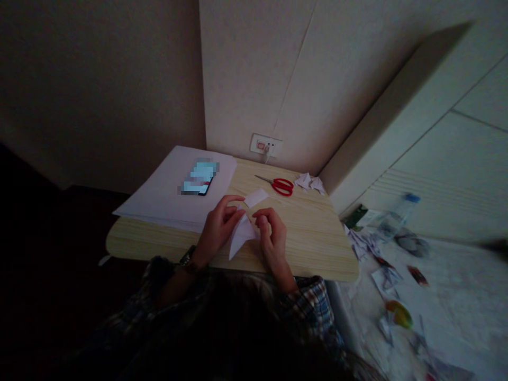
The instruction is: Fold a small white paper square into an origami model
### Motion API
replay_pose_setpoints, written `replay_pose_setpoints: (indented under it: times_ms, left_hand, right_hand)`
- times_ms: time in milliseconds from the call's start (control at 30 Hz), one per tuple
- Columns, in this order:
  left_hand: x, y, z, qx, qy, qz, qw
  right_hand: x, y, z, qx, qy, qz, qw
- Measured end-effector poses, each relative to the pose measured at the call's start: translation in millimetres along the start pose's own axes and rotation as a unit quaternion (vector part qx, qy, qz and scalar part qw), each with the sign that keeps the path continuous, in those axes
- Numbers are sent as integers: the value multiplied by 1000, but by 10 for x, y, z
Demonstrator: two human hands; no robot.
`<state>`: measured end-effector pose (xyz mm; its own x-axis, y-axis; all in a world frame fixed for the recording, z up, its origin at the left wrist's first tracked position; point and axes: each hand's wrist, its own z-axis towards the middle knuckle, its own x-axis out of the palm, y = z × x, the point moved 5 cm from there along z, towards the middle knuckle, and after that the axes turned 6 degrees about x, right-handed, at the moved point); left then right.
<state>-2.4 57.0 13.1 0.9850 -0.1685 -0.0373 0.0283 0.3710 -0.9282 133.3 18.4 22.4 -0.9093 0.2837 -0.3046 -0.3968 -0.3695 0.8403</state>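
Observation:
Between my hands, near the table's front edge, is a folded piece of white paper [243, 235] with pointed corners. My left hand [218, 227] is closed on its upper left part, thumb and fingers pinching it. On the other side, my right hand [273, 235] is closed, with thumb and forefinger curled together. The paper's right corner meets this hand, but what its fingers grip is hidden. A small flat white paper piece [256, 198] lies on the table just beyond my fingers. Farther back are red-handled scissors [281, 186], with their blades pointing left.
Large white sheets [159, 185] cover the left of the wooden table [317, 238], with a lit phone [200, 177] on top. Folded paper shapes [308, 182] sit at the back right. A wall socket [265, 145] is behind. A bottle [399, 217] and scattered papers lie beyond the right edge.

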Motion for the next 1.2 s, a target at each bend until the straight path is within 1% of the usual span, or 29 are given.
replay_pose_setpoints:
  times_ms: [100, 233, 467, 567, 700, 833, 967, 1100, 1200]
  left_hand:
    - [-71, 26, -3, -6, -51, 10, 999]
    - [-131, 1, -19, 6, -96, 65, 993]
    - [-124, -66, -39, 30, -108, 145, 983]
    - [-119, -74, -39, 36, -111, 168, 979]
    - [-91, -79, -28, 48, -97, 167, 980]
    - [-47, -86, -23, 51, -58, 132, 988]
    - [-12, -88, -27, 38, -20, 94, 995]
    - [46, -22, -12, 17, 19, 14, 1000]
    - [66, 50, 5, 14, 24, -10, 1000]
  right_hand:
    - [-2, 48, -9, -42, 20, 23, 999]
    - [36, 126, -16, -95, 61, -7, 994]
    - [118, 165, -47, -113, 117, -48, 985]
    - [136, 164, -56, -118, 126, -64, 983]
    - [122, 141, -37, -110, 98, -73, 986]
    - [79, 93, 1, -89, 45, -59, 993]
    - [36, 50, 36, -75, -1, -45, 996]
    - [16, -13, 62, -48, -28, -40, 998]
    - [9, -75, 68, -22, -44, -27, 998]
